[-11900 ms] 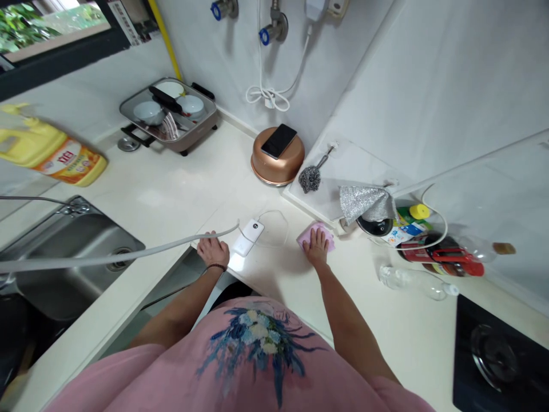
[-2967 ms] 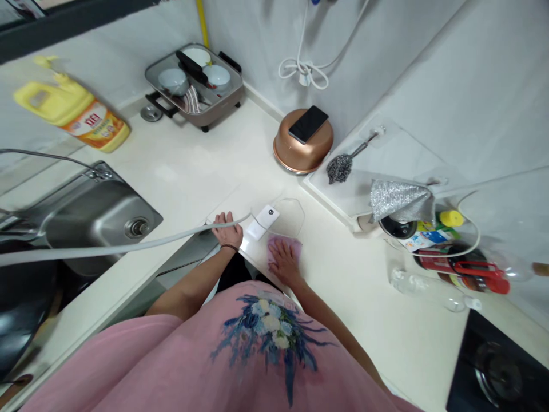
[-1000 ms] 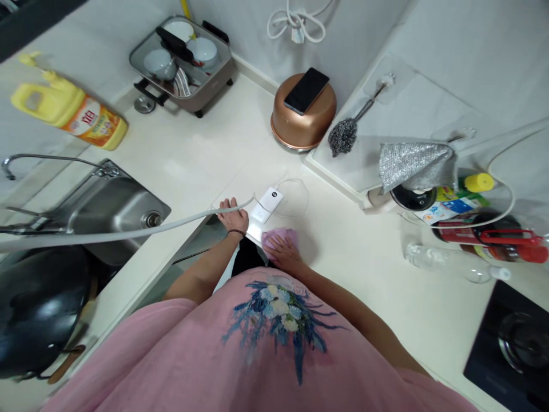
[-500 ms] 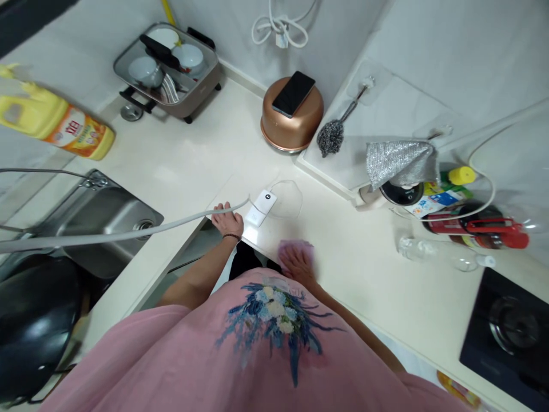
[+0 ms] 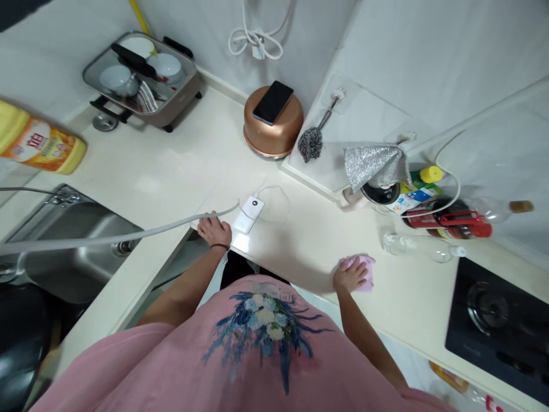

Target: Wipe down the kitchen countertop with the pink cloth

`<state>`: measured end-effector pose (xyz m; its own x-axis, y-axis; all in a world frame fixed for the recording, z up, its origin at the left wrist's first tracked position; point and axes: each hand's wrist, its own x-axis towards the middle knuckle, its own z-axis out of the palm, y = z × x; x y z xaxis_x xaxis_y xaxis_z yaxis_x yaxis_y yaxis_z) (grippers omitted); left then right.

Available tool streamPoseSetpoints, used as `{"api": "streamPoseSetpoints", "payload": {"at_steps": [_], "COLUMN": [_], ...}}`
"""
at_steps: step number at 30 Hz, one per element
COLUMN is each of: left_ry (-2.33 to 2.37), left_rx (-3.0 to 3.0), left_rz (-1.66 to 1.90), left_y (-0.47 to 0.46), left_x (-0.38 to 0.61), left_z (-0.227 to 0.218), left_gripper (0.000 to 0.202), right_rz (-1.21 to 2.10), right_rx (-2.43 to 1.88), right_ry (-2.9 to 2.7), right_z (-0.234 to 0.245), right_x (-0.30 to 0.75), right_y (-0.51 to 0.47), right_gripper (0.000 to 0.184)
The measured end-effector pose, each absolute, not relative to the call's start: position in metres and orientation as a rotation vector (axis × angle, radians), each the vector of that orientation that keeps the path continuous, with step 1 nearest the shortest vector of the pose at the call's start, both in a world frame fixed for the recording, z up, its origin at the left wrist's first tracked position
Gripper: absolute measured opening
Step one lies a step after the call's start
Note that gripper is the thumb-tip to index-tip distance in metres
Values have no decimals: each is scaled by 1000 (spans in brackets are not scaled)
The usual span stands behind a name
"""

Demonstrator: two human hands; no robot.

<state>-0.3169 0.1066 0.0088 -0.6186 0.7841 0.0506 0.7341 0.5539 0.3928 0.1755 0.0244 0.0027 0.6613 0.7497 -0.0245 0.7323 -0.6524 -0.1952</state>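
Observation:
My right hand (image 5: 349,276) presses a pink cloth (image 5: 363,270) flat on the cream countertop (image 5: 300,240), near its front edge, with fingers spread over the cloth. My left hand (image 5: 214,230) rests at the inner corner of the counter, fingers curled on the edge beside a grey hose (image 5: 107,240). A white power bank (image 5: 247,213) with a thin cable lies just right of my left hand.
A steel sink (image 5: 64,252) is at left. At the back stand a copper pot (image 5: 272,131) with a phone (image 5: 273,102) on it and a dish tray (image 5: 141,77). Bottles (image 5: 446,220), a lying clear bottle (image 5: 418,249) and a black hob (image 5: 497,320) are at right.
My right hand has slid the pink cloth to the right along the counter's front, away from the power bank. My left hand has stayed on the counter corner.

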Motion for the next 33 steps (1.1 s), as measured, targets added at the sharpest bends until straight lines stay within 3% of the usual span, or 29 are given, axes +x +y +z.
{"api": "streamPoseSetpoints", "payload": {"at_steps": [5,11,16,25,33], "left_ry": [2655,2648,2633,2661,2689], "left_rx": [1324,1361,1359,1392,1388], "left_rz": [631,694,711,700,692], "left_y": [106,105,104,105,105], "left_x": [-317,-317,-318,-319,-319], "left_z": [7,3,0,-2,-4], "left_gripper": [63,59,59,61,60], "right_rz": [277,534,585,423,394], "right_rx": [-2505,-1741,-1509,-2305,-2759], "right_ry": [-1707,-2498,-2656,-2076,-1446], "right_z": [9,9,9,15,6], "right_x": [101,-31,-32,155,242], "right_y": [103,108,112,200,147], "right_gripper": [70,66,64,67,76]}}
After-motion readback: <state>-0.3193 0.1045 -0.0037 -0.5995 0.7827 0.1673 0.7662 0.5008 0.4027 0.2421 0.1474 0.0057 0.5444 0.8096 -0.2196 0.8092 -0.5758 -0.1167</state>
